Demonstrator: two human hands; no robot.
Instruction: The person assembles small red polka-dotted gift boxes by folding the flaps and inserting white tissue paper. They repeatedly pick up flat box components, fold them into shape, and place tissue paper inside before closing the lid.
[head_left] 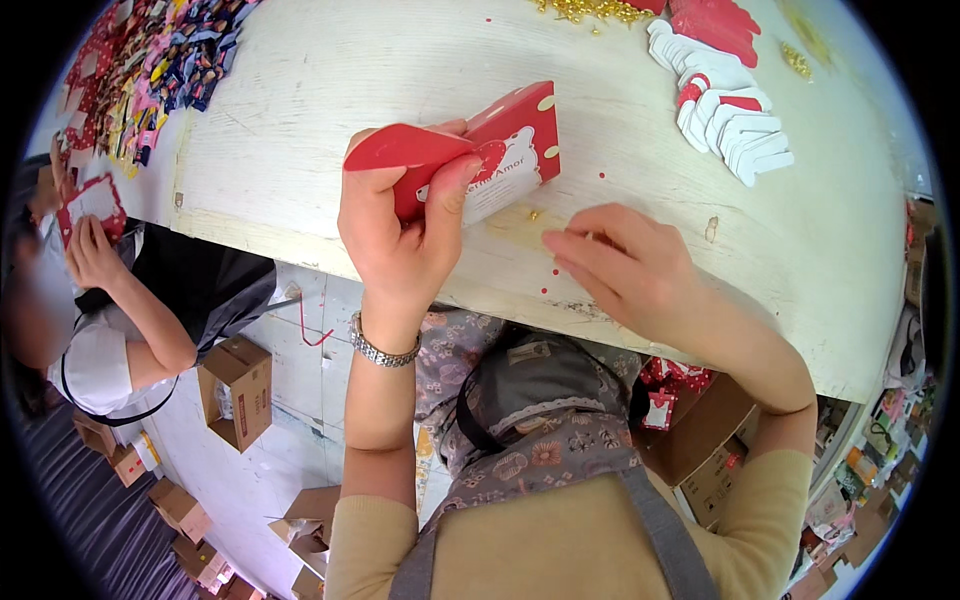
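My left hand (400, 215), with a metal-band watch at its wrist, is closed round a red and white paper gift box (515, 150) with cream dots. The box tilts above the worktable (330, 90), and its red flap stands raised over my fingers. To the right, my right hand (640, 265) is low over the table, apart from the box. Its thumb and fingertips are pressed together, and what they hold, if anything, is too small to make out. A few tiny gold metal pieces (534, 215) lie between my two hands.
White and red die-cut cards (735, 120) are piled at the far right, beside a heap of gold pieces (595, 10). Colourful small packets (190, 60) cover the far left. A co-worker (110, 340) at the left holds a red card. A cardboard box (700, 450) stands by my right side.
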